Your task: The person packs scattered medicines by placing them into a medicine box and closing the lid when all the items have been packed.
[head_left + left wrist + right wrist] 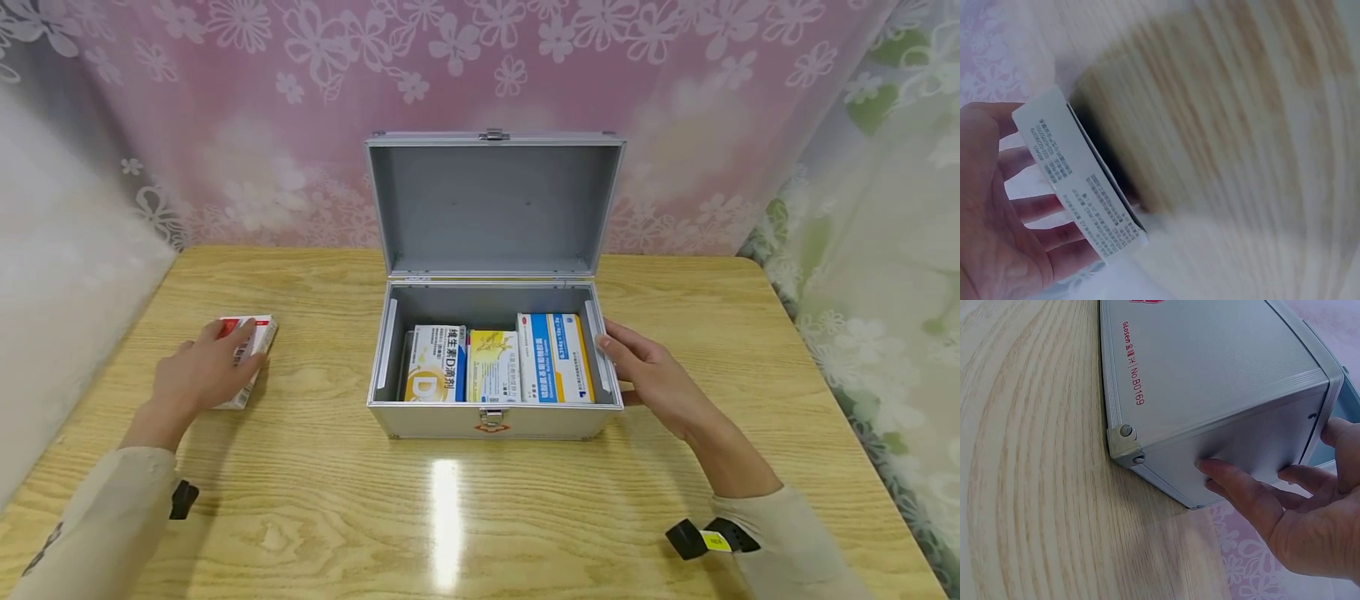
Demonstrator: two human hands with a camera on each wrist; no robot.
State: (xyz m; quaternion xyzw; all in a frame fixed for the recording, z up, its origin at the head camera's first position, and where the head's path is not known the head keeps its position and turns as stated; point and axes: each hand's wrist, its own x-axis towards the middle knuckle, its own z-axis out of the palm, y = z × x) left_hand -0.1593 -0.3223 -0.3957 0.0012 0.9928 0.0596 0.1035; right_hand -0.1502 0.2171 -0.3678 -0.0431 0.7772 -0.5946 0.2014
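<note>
My left hand [202,375] grips a small white-and-red medicine box [258,342] at the left of the table. In the left wrist view, printed text covers the near side of that medicine box [1082,178], and my fingers reach along its far side. A silver metal medicine case [427,422] stands at the centre with its lid [495,208] raised. My right hand [652,375] holds the case's right wall, thumb over the rim. In the right wrist view, the fingertips [1213,467] press the outside of that wall.
Inside the case stand an orange-and-white vitamin D box [435,358], a yellow-and-white box [493,367] and a blue-and-white capsule box [555,358]. The wood-grain table [315,500] extends around the case. Flowered curtains [300,125] hang behind and at both sides.
</note>
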